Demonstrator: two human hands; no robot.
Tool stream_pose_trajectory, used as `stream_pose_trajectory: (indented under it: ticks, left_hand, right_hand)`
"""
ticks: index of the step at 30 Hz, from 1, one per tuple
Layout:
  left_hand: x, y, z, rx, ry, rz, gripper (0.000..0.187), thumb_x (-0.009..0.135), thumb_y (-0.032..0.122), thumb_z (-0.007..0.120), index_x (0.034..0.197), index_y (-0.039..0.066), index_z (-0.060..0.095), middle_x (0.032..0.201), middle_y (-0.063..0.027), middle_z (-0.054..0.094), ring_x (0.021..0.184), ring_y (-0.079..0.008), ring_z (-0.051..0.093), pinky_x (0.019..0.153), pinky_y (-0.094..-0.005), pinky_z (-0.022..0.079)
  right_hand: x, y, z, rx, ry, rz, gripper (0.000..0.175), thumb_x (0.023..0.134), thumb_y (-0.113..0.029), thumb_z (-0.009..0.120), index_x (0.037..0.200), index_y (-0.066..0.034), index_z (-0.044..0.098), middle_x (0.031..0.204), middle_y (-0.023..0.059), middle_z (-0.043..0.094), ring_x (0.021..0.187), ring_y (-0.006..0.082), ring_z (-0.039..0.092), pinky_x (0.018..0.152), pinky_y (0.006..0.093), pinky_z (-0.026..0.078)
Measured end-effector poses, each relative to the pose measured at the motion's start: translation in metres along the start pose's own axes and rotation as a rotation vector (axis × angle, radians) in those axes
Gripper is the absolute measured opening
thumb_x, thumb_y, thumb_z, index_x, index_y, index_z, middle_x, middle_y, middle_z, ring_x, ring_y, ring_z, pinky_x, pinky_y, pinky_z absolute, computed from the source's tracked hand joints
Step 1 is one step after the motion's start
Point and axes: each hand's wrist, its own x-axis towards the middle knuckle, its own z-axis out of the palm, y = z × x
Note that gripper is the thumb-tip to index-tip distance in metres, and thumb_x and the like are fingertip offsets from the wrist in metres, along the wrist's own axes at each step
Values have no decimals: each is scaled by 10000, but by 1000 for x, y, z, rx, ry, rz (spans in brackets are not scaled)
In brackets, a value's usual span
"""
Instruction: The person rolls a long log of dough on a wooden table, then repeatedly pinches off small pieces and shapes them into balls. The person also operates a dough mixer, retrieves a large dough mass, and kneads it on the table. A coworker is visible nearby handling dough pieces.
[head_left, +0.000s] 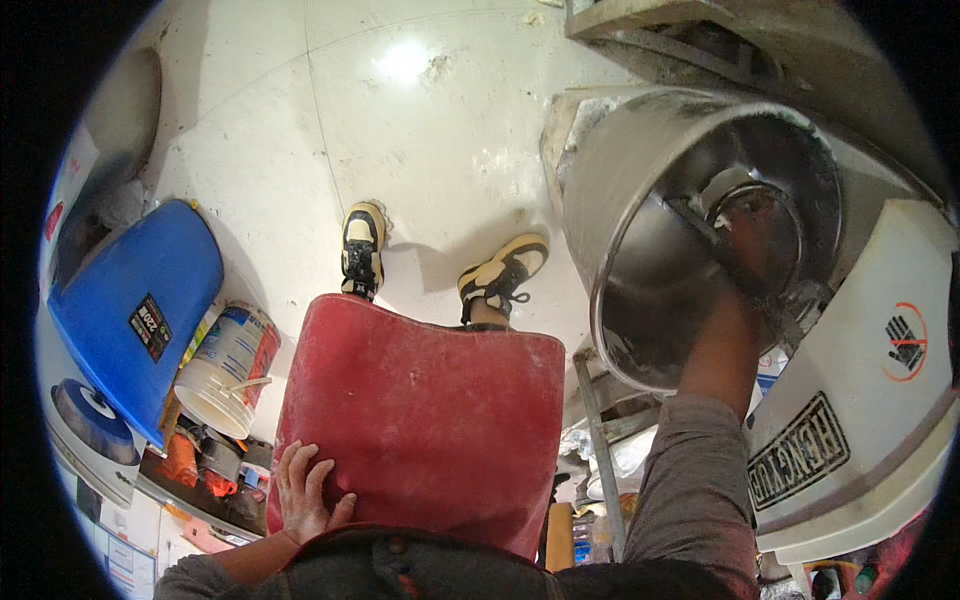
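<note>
A scuffed red apron-like panel (427, 420) spans the space before my body, its exact kind unclear. My left hand (307, 487) lies on its lower left part, fingers apart and holding nothing. On the right, my right arm reaches down into a large metal mixing bowl (645, 277), whose mouth tilts towards me. Deep inside, near a dark bar (690, 221) and a round ring, my right hand (754, 225) is dim and blurred; its grip cannot be made out. Beside the bowl stands a white Hengyue machine housing (862, 390) with a hand-warning symbol.
A blue plastic container or cover (142, 292) and a white plastic bucket (229, 367) are at the left. A metal frame (600, 450) stands below the bowl. My shoes are on the pale floor (442, 142); a metal structure (660, 37) is at the upper right.
</note>
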Motion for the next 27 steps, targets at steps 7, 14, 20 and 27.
stream_pose_trajectory:
  ticks: [7,14,20,27]
  left_hand:
    - [2,-3,-10,-3,-45,35,584,743,289,744,1221,70,491,1365,-197,397,1310,-453,337,1070,-586,284]
    - [6,-7,-20,59,16,53,533,763,300,726,1192,47,536,1348,-176,420,1305,-395,361,1094,-524,303]
    - [24,-4,-66,46,-153,75,575,851,393,633,1285,32,526,1376,-188,439,1313,-366,392,1108,-459,329]
    - [22,19,-119,380,-377,255,368,864,325,536,1057,65,711,1133,-222,659,1071,-389,615,950,-482,481]
  right_hand:
    - [-62,58,-32,68,-19,-317,370,907,-144,543,1247,1,551,1224,127,577,1073,269,552,862,406,511]
    - [-232,28,-87,805,63,40,295,896,-70,457,1148,35,571,1197,156,587,1058,280,593,867,434,554]
    - [-378,12,-219,402,-401,399,354,871,-139,551,1207,-29,548,1198,128,605,1044,288,599,860,434,519]
    - [-521,-86,-378,175,-316,108,352,925,-299,576,1193,-73,540,1120,74,584,986,251,565,826,420,502]
